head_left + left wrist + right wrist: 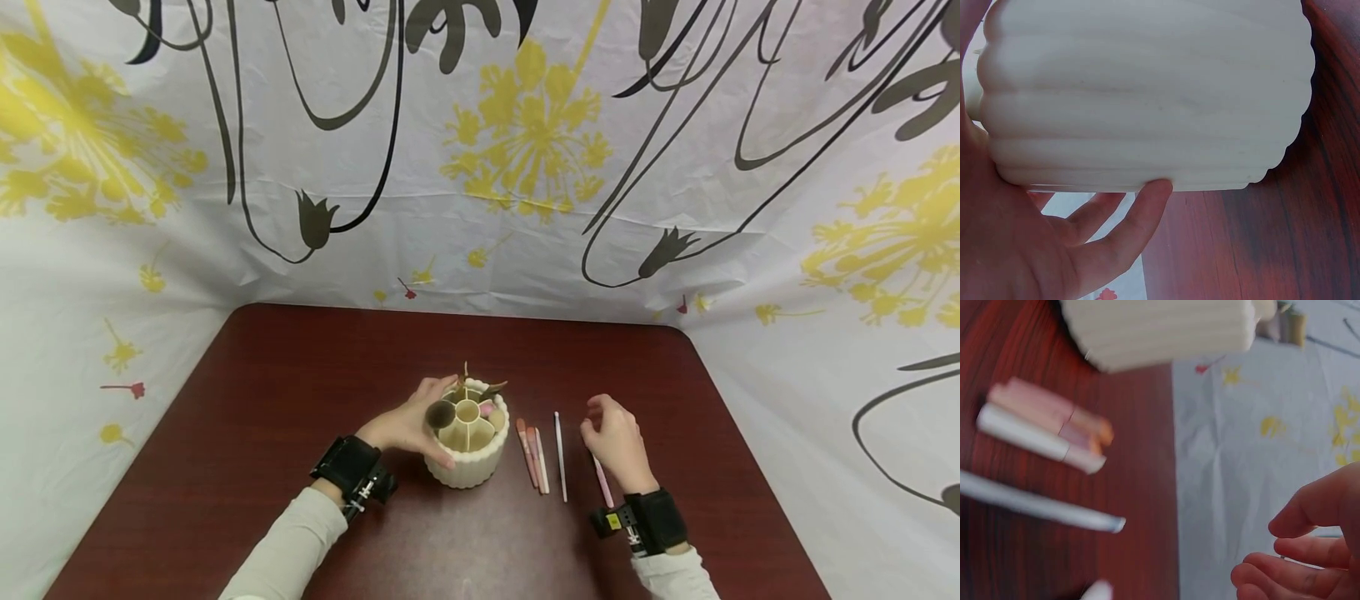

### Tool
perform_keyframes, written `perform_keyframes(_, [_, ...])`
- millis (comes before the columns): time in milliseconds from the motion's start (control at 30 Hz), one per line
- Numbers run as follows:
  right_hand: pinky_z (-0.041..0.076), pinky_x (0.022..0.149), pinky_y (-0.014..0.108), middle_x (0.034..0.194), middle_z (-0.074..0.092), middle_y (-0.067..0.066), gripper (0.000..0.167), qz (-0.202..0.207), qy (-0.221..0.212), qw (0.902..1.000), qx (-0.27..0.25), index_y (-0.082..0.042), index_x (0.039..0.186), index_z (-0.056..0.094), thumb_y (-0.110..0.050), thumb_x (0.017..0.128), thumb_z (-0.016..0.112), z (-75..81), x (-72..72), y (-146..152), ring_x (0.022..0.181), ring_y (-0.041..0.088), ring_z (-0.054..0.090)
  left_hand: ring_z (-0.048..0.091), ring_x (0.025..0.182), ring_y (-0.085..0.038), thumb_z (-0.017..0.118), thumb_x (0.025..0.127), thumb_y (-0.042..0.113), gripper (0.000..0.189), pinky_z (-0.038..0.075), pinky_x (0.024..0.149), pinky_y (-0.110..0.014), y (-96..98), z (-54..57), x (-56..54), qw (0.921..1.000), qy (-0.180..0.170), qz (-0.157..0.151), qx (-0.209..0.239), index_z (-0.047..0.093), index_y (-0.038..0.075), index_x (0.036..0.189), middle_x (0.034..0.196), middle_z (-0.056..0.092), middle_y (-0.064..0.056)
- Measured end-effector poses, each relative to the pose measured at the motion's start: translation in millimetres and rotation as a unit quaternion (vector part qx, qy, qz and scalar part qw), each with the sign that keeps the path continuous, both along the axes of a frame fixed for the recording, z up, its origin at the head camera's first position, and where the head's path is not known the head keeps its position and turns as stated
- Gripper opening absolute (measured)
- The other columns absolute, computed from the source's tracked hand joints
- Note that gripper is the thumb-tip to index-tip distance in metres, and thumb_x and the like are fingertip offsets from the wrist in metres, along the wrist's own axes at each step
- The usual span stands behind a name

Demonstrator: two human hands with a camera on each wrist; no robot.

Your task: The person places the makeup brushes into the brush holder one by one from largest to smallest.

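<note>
My left hand [408, 425] grips the side of a cream, ribbed brush holder [468, 471], thumb at its near side and fingers round the far side. In the left wrist view the ribbed holder wall [1147, 106] fills most of the picture, with fingertips against its rim. Round compartments inside the holder carry several makeup brushes, among them one with a dark round head [440, 414]. To the right, my right hand [618, 442] hovers above a pink stick [603, 483], its fingers loosely bent. Nothing held shows plainly between the fingers in the right wrist view.
Between holder and right hand lie small brushes with orange tips [522, 437], a white stick [542, 462] beside them and a thin pale stick [561, 458]. The dark red table [337, 350] meets a flower-patterned cloth [420, 208] at back and sides.
</note>
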State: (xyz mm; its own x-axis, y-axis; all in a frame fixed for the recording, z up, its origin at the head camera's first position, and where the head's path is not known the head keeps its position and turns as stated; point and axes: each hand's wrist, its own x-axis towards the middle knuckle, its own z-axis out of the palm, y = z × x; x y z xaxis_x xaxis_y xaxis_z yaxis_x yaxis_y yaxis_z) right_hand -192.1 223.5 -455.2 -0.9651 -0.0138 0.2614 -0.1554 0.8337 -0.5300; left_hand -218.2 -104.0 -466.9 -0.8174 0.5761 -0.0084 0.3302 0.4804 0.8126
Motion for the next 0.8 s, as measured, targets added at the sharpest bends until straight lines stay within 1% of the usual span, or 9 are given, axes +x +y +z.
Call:
perform_keyframes(133, [0.044, 0.055, 0.035, 0.094, 0.063, 0.015, 0.029, -0.026, -0.058, 0.9977, 0.024, 0.0, 0.106, 0.058, -0.01, 0.079, 0.06, -6.4, -1.4, 12.8, 0.07, 0.024, 0.058, 0.027, 0.124, -0.031, 0.089, 0.049, 0.033, 0.121, 0.031, 0.096, -0.05, -0.3, 0.6, -0.2, 1.0, 0.0, 0.001, -0.003, 0.017, 0.01, 0.144, 0.132, 0.025, -0.017])
perform_keyframes(200, [0.044, 0.055, 0.036, 0.096, 0.062, 0.016, 0.031, -0.027, -0.084, 0.9955, 0.033, 0.001, 0.107, 0.057, -0.012, 0.079, 0.062, -9.3, -1.5, 17.7, 0.071, 0.026, 0.058, 0.027, 0.124, -0.031, 0.089, 0.049, 0.034, 0.122, 0.031, 0.097, -0.05, -0.4, 1.2, 0.2, 1.0, -0.002, 0.001, -0.002, 0.017, 0.011, 0.144, 0.132, 0.025, -0.017])
perform_keyframes(267, [0.044, 0.053, 0.036, 0.096, 0.061, 0.018, 0.035, -0.026, -0.11, 0.9926, 0.045, 0.003, 0.109, 0.056, -0.014, 0.08, 0.063, -12.0, -1.2, 21.1, 0.069, 0.026, 0.058, 0.027, 0.124, -0.031, 0.089, 0.049, 0.033, 0.122, 0.031, 0.097, -0.05, -0.3, 1.4, 0.6, 1.0, -0.004, 0.002, -0.001, 0.016, 0.011, 0.144, 0.132, 0.025, -0.016])
perform_keyframes(400, [0.042, 0.051, 0.036, 0.089, 0.06, 0.017, 0.037, -0.027, -0.146, 0.9864, 0.071, 0.005, 0.105, 0.057, -0.017, 0.078, 0.067, -20.7, -0.6, 24.3, 0.064, 0.025, 0.055, 0.027, 0.124, -0.031, 0.089, 0.049, 0.032, 0.121, 0.031, 0.097, -0.05, -0.3, 1.2, 1.0, 1.0, -0.005, 0.001, 0.003, 0.016, 0.011, 0.144, 0.131, 0.025, -0.016])
perform_keyframes(533, [0.041, 0.051, 0.036, 0.076, 0.055, 0.009, 0.03, -0.03, -0.167, 0.9825, 0.077, 0.003, 0.095, 0.059, -0.016, 0.074, 0.069, -33.0, -1.6, 26.8, 0.063, 0.022, 0.052, 0.027, 0.124, -0.031, 0.089, 0.049, 0.032, 0.121, 0.031, 0.097, -0.049, -0.3, 1.2, 1.1, 1.0, -0.002, -0.001, 0.005, 0.017, 0.009, 0.144, 0.131, 0.026, -0.017])
perform_keyframes(633, [0.041, 0.052, 0.036, 0.075, 0.054, 0.008, 0.028, -0.035, -0.175, 0.9811, 0.074, 0.002, 0.092, 0.059, -0.015, 0.073, 0.07, -39.1, -2.6, 28.0, 0.064, 0.021, 0.052, 0.027, 0.124, -0.031, 0.089, 0.049, 0.031, 0.121, 0.031, 0.097, -0.049, -0.4, 1.4, 1.2, 1.0, -0.002, -0.001, 0.005, 0.017, 0.009, 0.144, 0.131, 0.026, -0.017])
perform_keyframes(800, [0.043, 0.053, 0.039, 0.075, 0.057, 0.009, 0.029, -0.047, -0.192, 0.9768, 0.083, 0.002, 0.09, 0.06, -0.018, 0.072, 0.072, -44.9, -3.8, 30.4, 0.065, 0.023, 0.055, 0.028, 0.123, -0.031, 0.089, 0.049, 0.032, 0.121, 0.031, 0.096, -0.049, -0.6, 1.0, 1.1, 1.0, -0.002, 0.0, 0.005, 0.016, 0.009, 0.144, 0.13, 0.026, -0.017])
